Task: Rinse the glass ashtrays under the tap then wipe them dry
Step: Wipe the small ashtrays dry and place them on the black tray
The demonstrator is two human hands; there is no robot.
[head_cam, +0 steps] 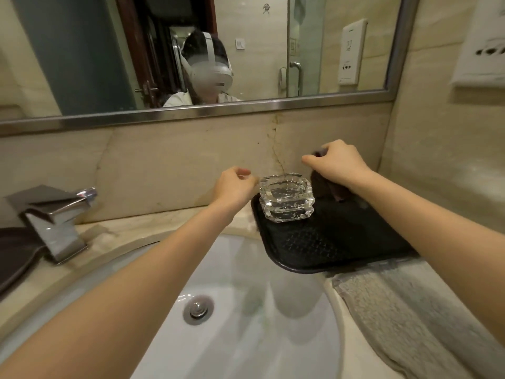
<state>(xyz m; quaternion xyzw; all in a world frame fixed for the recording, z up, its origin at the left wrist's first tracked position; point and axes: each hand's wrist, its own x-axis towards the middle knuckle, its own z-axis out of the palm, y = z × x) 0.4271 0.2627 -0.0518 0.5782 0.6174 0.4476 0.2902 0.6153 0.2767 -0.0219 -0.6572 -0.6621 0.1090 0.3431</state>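
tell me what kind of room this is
Most likely a hotel bathroom: a white basin with a chrome tap, a wide wall mirror, and glass ashtrays stacked on a black tray.

Your right hand (337,165) is gripping a dark cloth (325,184) at two o'clock of the stacked glass ashtrays (286,198), which are sitting on the black tray (341,242); your left hand (233,187), fingers loosely curled, is hovering at nine o'clock.
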